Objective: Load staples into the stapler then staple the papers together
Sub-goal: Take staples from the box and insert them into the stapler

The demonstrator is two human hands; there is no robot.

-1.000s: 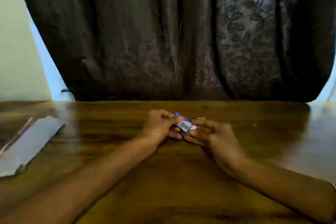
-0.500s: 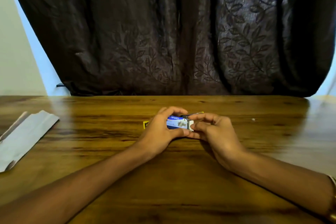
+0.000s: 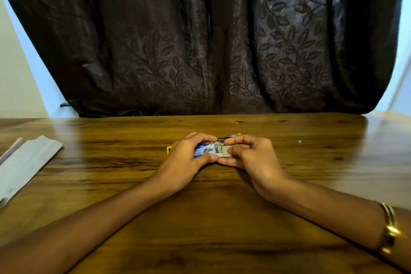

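A small blue and white staple box point(image 3: 208, 151) is held over the middle of the wooden table point(image 3: 200, 218). My left hand point(image 3: 186, 160) grips its left part between thumb and fingers. My right hand point(image 3: 251, 158) pinches the box's grey right end, where a flap or tray shows. Behind the hands lies a yellow stapler point(image 3: 231, 135), mostly hidden, with a metal part showing at its right end. The folded white papers point(image 3: 24, 164) lie at the table's left edge.
A dark leaf-patterned curtain point(image 3: 200, 40) hangs behind the table's far edge. A tiny pale speck point(image 3: 299, 141) lies on the table right of the hands. A gold bangle point(image 3: 389, 229) sits on my right wrist.
The hands turned the box from tilted to level and lowered it slightly. The right fingers now pinch its grey end, which shows more than before. The camera view steadied.
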